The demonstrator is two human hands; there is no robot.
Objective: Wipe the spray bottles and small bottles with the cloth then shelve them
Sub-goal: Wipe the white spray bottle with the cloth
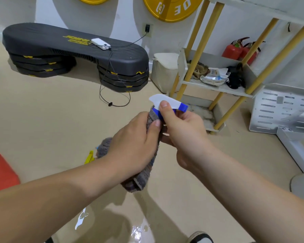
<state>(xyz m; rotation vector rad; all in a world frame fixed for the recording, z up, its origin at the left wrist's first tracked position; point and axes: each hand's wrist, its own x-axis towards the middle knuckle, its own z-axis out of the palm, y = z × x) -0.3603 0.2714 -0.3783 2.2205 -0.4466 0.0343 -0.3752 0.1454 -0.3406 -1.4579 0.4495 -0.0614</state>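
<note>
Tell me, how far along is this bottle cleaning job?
Early, it seems. Done: no bottle shows on the shelf, whose visible tier holds rags and packets. In hand: the right hand grips a spray bottle by its head while the left hand wraps the grey cloth round its body. Left: shelving this one; a yellow item behind the left hand may be another bottle, but I cannot tell.
</note>
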